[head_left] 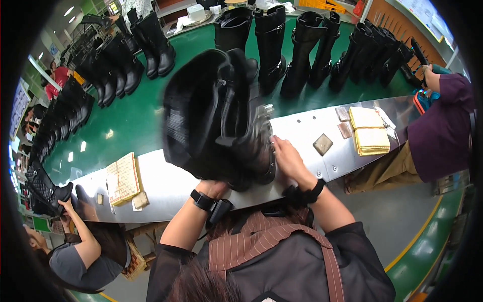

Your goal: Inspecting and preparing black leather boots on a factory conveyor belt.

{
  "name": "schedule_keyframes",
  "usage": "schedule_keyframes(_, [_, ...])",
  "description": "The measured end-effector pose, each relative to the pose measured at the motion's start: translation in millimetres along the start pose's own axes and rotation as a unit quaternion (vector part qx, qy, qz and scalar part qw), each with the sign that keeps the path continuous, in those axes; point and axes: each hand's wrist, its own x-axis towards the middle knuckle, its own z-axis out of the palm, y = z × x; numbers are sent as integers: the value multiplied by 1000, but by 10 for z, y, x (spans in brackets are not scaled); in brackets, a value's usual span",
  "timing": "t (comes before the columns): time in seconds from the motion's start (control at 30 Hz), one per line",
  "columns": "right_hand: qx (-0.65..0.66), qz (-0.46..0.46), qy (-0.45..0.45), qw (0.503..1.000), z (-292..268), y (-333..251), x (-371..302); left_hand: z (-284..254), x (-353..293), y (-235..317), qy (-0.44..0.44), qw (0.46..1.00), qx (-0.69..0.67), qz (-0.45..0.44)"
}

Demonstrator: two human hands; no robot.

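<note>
Tall black boots (193, 118) with straps and metal buckles are held up in front of me, over the metal edge of the table. Their wide tops face up toward me, and motion blurs them in part. My left hand (215, 189) supports them from below on the left, its fingers mostly hidden behind the black material. On the other side, my right hand (289, 158) grips the boots low down beside a studded, buckled strap, its fingertips partly out of sight. Whether the two dark shafts belong to separate boots is hard to tell.
Black boots (270, 48) stand along the green table (136, 118), with more (108, 70) at the left. On the metal edge lie bundled yellow sheets (370, 131), a patterned stack (123, 178) and a small square block (322, 144). Co-workers sit at both sides, the left one handling a boot (48, 189).
</note>
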Motion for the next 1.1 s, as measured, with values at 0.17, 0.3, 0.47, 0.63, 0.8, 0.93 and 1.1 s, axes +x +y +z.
schedule_keyframes(0.17, [315,-45,38,947,10,-230,-226,152,-162,182,-35,997,-36,56])
schedule_keyframes(0.3, [518,-65,-49,851,-20,-312,-267,210,-221,161,-16,997,-31,70])
schedule_keyframes(0.47, [545,21,-143,826,-79,-387,-275,294,-273,129,-16,996,-32,76])
schedule_keyframes(0.63, [643,61,-259,719,-288,-346,-213,330,-336,118,-26,995,-58,73])
schedule_keyframes(0.8, [738,87,-246,623,-311,-255,-323,291,-331,166,-224,957,-178,42])
schedule_keyframes(0.93, [761,41,-220,609,-310,-185,-524,278,-365,223,-55,987,-108,102])
schedule_keyframes(1.1, [754,70,-149,636,-261,-175,-587,348,-453,185,-24,991,-4,132])
